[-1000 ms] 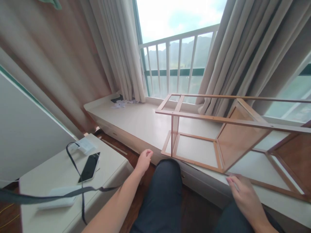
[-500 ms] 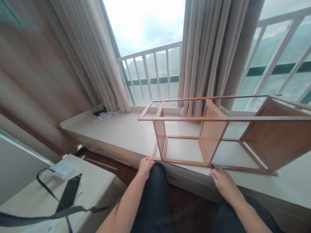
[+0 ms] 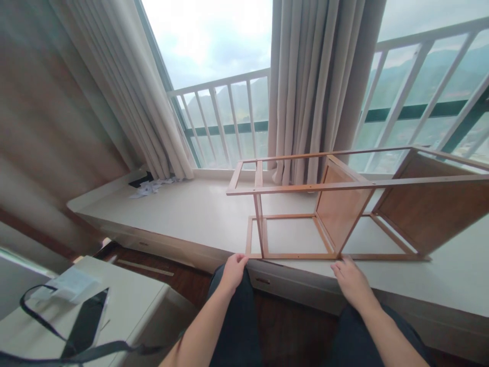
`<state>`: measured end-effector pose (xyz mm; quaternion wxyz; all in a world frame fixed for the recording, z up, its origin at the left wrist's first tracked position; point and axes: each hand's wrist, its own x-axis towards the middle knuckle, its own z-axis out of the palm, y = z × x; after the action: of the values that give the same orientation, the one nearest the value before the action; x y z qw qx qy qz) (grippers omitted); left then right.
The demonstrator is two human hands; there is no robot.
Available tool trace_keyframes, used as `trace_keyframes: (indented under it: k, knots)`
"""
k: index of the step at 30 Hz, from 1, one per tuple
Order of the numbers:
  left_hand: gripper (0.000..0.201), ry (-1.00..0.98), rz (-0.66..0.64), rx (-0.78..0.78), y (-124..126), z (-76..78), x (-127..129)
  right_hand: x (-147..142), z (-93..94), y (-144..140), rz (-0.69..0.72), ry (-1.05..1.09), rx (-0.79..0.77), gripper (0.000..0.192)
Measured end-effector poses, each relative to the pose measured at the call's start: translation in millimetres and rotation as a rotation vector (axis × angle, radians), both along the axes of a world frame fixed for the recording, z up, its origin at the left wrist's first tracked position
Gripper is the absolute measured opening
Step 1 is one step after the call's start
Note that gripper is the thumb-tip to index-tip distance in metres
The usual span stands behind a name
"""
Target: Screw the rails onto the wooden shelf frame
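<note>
A brown wooden shelf rack (image 3: 301,187) lies on its side along a white window ledge (image 3: 191,206), its slatless frame and flat panels facing me. My left hand (image 3: 234,270) pinches the near left end of its lower rail, thumb and fingers closed. Farther right, my right hand (image 3: 352,278) has its fingers bent against the same lower rail, beside the foot of the middle panel (image 3: 344,204). Those fingertips are partly hidden by the rail and slightly blurred.
White scraps (image 3: 147,188) lie at the ledge's left end. A white cabinet (image 3: 133,306) at lower left carries a dark phone-like slab (image 3: 86,321), a clear plastic box (image 3: 66,285) and a black strap (image 3: 42,318). Curtains (image 3: 305,92) hang behind the rack.
The rack has turned slightly and its near lower edge sits a bit farther back on the ledge. Both hands stay at its lower rail. My view has shifted to the right.
</note>
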<state>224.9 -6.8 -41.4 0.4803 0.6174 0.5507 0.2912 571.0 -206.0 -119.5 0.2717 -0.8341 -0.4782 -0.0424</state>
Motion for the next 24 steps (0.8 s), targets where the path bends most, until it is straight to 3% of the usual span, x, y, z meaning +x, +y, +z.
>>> trace_keyframes:
  k: [2, 5, 13, 18, 21, 24]
  knots:
    - [0.020, 0.018, 0.019, 0.089, 2, 14.4, -2, 0, 2.6, -1, -0.019, -0.001, 0.028, 0.045]
    - [0.024, -0.006, -0.010, 0.231, -1, 48.3, -9, -2, 5.9, -2, -0.042, 0.015, 0.071, 0.050]
    - [0.027, -0.115, -0.061, 0.650, -24, 173.1, -19, -10, 8.9, 2, -0.101, 0.080, 0.162, 0.050]
    - [0.020, -0.049, -0.186, 1.022, -16, 246.9, -5, -12, 7.9, 5, -0.099, 0.119, 0.208, 0.049]
    - [0.013, 0.085, -0.344, 1.103, 0, 275.8, 11, -12, 7.4, 6, -0.094, 0.144, 0.236, 0.050]
    - [0.018, 0.218, -0.447, 1.101, 17, 292.3, 29, -13, 8.0, 7, -0.073, 0.170, 0.271, 0.053]
